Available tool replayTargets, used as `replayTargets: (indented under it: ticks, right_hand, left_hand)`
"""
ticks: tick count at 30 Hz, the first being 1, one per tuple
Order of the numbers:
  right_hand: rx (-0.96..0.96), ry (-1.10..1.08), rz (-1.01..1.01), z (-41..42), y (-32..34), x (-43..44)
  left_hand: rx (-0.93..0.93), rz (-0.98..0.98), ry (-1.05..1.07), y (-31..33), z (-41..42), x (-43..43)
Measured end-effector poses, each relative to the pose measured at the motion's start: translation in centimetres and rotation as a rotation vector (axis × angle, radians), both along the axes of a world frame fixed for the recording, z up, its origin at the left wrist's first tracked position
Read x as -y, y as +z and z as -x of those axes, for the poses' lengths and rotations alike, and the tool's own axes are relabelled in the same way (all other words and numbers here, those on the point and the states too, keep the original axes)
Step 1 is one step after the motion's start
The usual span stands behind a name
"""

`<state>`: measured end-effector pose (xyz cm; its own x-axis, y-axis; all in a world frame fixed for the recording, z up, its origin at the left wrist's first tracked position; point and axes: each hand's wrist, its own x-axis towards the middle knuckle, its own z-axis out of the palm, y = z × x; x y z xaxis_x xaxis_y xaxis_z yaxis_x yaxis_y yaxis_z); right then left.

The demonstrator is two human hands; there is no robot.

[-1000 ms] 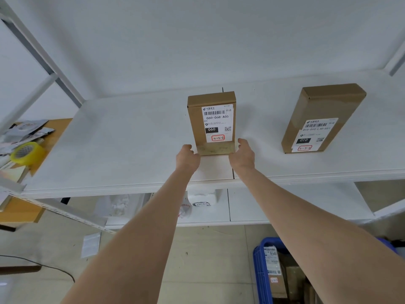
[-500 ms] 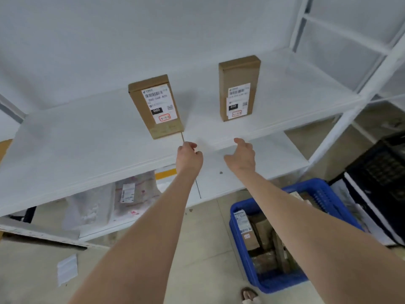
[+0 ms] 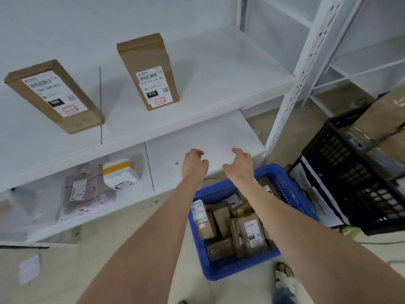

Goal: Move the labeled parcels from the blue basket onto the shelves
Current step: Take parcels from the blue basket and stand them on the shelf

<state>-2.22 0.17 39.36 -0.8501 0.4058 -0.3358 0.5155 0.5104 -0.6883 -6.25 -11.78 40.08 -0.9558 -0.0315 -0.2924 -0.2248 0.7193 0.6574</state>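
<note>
Two brown labeled parcels lie flat on the upper white shelf (image 3: 219,84): one marked 060 (image 3: 54,95) at the left, one marked 010 (image 3: 149,71) to its right. The blue basket (image 3: 291,194) stands on the floor at lower right, holding several brown labeled parcels (image 3: 251,232). My left hand (image 3: 195,164) and my right hand (image 3: 240,164) hover side by side above the basket's far rim, in front of the lower shelf (image 3: 208,139). Both hands hold nothing, fingers loosely curled.
Soft bagged packages (image 3: 85,189) and a white padded mailer (image 3: 120,174) lie on the lower shelf's left part. A black crate (image 3: 350,176) with cardboard boxes stands right of the basket. A white perforated shelf post (image 3: 293,84) rises between them. A paper slip (image 3: 29,268) lies on the floor.
Both hands have let go of the 060 parcel on the upper shelf and dropped down and right toward the basket. The view has swung right and downward.
</note>
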Motion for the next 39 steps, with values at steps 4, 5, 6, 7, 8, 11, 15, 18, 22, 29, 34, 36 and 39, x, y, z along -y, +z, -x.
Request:
replayTargets:
  ticks: [4, 5, 6, 7, 8, 11, 15, 18, 22, 29, 34, 36, 39]
  right_hand:
    - [0.079, 0.052, -0.016, -0.4, -3.3, -8.2]
    - [0.098, 0.068, -0.027, -0.5, -4.1, -9.9]
    - [0.12, 0.082, -0.038, -0.5, -4.9, -11.4]
    - [0.145, 0.09, -0.043, -0.6, -5.7, -12.7]
    - [0.168, 0.095, -0.042, -0.6, -6.4, -13.8]
    - [0.22, 0.122, -0.035, -0.8, -8.8, -15.8]
    - [0.273, 0.131, -0.051, -0.8, -12.5, -17.1]
    - [0.286, 0.153, -0.057, -0.3, -16.0, -17.9]
    - [0.295, 0.191, -0.048, 0.9, -21.2, -18.8]
    - [0.347, 0.299, -0.026, 2.3, -32.9, -21.7]
    - [0.418, 0.255, 0.066, 3.0, -40.6, -24.1]
    - [0.466, 0.211, 0.116, 3.2, -43.7, -24.4]
    - [0.499, 0.075, 0.246, 3.9, -47.7, -24.4]
  left_hand:
    - [0.113, 0.005, 0.015, -3.9, -1.5, -8.6]
    - [0.139, 0.004, 0.014, -4.8, -2.0, -10.4]
    - [0.161, 0.01, 0.014, -5.4, -2.3, -11.9]
    - [0.181, 0.021, 0.015, -6.1, -2.6, -13.2]
    - [0.2, 0.032, 0.02, -6.8, -2.8, -14.2]
    - [0.256, 0.028, 0.037, -9.0, -3.2, -15.6]
    - [0.301, 0.018, 0.079, -12.6, -3.4, -15.9]
    - [0.322, 0.005, 0.122, -16.4, -3.2, -16.1]
    - [0.363, 0.001, 0.162, -21.3, -2.8, -17.6]
    - [0.433, 0.0, 0.293, -32.1, -2.4, -21.6]
    - [0.478, -0.026, 0.355, -39.5, -1.9, -23.7]
    - [0.49, -0.039, 0.375, -42.5, -1.6, -24.0]
    - [0.469, -0.05, 0.396, -46.4, -0.7, -24.0]
